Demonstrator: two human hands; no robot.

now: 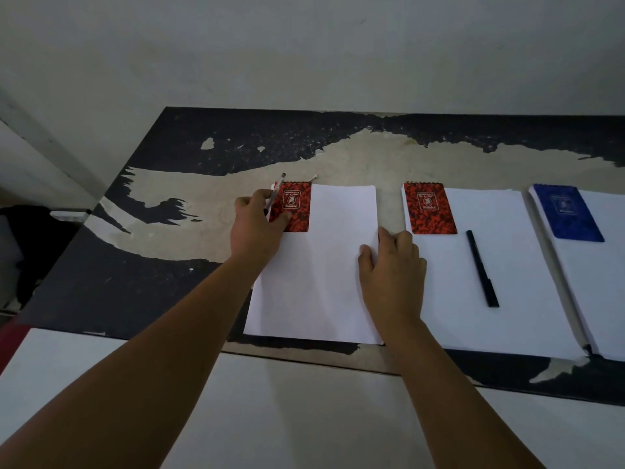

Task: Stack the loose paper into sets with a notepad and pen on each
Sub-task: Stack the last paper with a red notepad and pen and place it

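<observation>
Three white paper stacks lie side by side on the table. On the left stack (318, 286) sits a red spiral notepad (297, 206) at its far left corner. My left hand (255, 228) holds a clear pen (274, 196) over that notepad's left edge. My right hand (390, 265) rests on the right edge of the same stack, fingers around the edge. The middle stack (514, 299) carries a second red notepad (429, 208) and a black pen (482, 269). A blue notepad (568, 213) lies on the right stack (602, 282), which the frame cuts off.
The table (142, 275) is dark with large worn pale patches and stands against a grey wall (304, 55). A white surface (297, 411) lies in front of the table's near edge. A dark object (37, 238) sits off the table's left side.
</observation>
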